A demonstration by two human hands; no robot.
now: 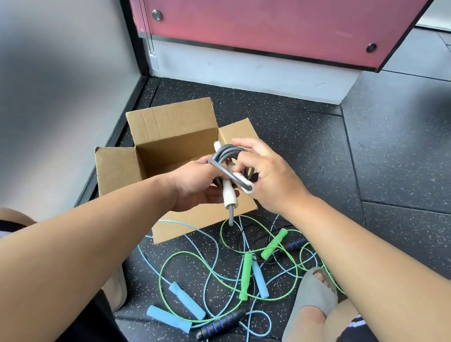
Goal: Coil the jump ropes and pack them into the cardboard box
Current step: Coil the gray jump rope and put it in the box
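Note:
A grey jump rope (225,153) with white handles is coiled into a bundle and held over the open cardboard box (167,126). My left hand (197,184) grips the coil and one white handle (228,192) from below. My right hand (268,173) pinches the other white handle (242,183) against the coil, index finger stretched over the top. A short grey rope end hangs down from the lower handle. The box's inside that shows is bare.
On the speckled black floor lie tangled ropes: green (245,275), light blue (187,299) and black with blue rings (221,323). My foot in a grey slipper (312,298) rests at the right. A grey wall stands left, a pink panel (266,14) behind the box.

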